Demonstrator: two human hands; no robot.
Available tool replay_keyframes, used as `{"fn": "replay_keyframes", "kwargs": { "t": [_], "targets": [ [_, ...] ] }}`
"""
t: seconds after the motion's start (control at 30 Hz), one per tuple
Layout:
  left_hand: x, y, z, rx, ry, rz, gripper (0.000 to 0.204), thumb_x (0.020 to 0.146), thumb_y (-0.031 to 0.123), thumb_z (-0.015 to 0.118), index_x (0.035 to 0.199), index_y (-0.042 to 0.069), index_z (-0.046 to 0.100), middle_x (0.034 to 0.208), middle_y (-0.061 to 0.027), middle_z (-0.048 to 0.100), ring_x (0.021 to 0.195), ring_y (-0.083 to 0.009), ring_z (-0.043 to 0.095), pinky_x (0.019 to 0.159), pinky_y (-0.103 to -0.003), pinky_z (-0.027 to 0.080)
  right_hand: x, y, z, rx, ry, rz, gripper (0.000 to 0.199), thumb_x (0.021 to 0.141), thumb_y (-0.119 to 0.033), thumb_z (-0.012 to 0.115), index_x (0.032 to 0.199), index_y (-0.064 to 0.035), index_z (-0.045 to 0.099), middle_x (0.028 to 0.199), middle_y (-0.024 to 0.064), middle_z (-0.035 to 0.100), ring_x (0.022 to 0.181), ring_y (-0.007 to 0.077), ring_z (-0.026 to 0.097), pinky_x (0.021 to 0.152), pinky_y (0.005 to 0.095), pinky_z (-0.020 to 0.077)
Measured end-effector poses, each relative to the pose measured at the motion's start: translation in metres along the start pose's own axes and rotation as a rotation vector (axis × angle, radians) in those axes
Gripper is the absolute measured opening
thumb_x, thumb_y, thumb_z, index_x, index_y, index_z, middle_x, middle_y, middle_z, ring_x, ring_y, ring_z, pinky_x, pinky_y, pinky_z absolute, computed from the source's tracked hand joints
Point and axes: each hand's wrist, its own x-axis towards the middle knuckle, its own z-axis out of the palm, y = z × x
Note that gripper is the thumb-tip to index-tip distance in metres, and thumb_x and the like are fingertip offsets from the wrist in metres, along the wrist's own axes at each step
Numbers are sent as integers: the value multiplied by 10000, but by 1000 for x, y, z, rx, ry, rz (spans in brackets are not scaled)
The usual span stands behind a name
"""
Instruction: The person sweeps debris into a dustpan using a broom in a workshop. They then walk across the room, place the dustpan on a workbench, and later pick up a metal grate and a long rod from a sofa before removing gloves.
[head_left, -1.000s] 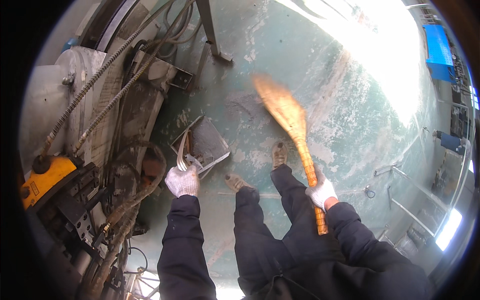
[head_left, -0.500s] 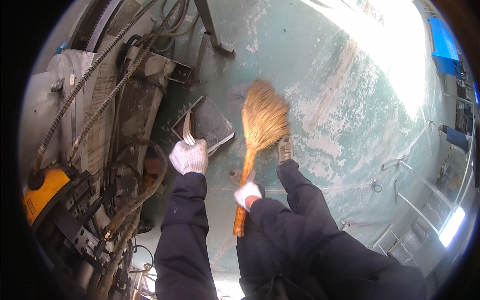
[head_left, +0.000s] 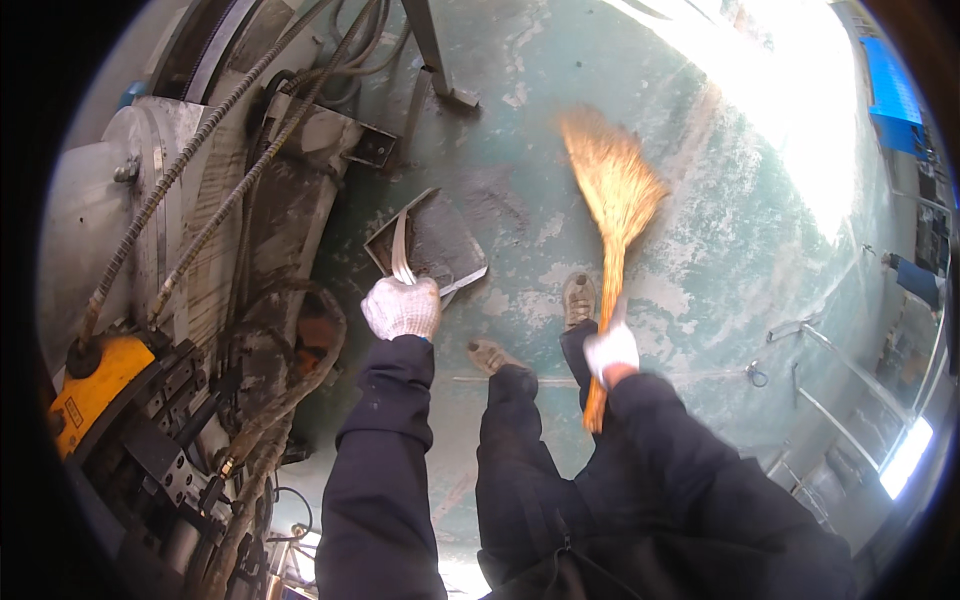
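From the head camera we look down at our two gloved hands. Our left hand [head_left: 402, 307] is closed around the pale handle of a dark metal dustpan [head_left: 428, 243], which sits tilted on the green floor [head_left: 720, 250] just in front of us. Our right hand [head_left: 611, 350] is closed around the stick of a straw broom [head_left: 612, 190], and its bushy end is out ahead, well apart from the dustpan.

We think the broom is light, with a stiff stick and soft, bendy straw, so the stick is the best place to hold it. The dustpan looks hard and thin, and its handle is the safe part to grip.

On our left a big grey machine [head_left: 190, 250] with cables stands close to the dustpan. Ahead and to the right, the floor gives the broom room to swing. Our shoes [head_left: 578, 298] are near the broom.
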Motion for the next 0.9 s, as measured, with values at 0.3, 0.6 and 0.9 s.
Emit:
{"fn": "replay_keyframes", "kwargs": {
  "t": [0.3,0.6,0.9],
  "targets": [
    [3,-17,24,12,188,94,467,998,351,762,753,-45,792,740,-325,720,736,-515,765,723,-550,625,2,-33,130,-353,-286,-192,902,954,-207,728,1720,98,363,1089,274,840,1040,415,844,898,505,676],
    [6,-27,10,26,138,65,487,1003,382,762,797,-57,806,778,-336,731,799,-516,781,797,-574,623,-142,-16,17,-72,-623,-130,1105,903,-109,678,1835,-72,84,1222,410,762,1197,561,753,1056,542,610],
    [9,-39,18,3,187,40,565,979,419,787,778,-109,775,780,-373,708,802,-544,764,783,-581,616,-16,-23,-9,-181,-91,-205,1048,940,-74,680,1824,-58,118,1094,357,765,978,532,768,854,574,633]
  ]
}}
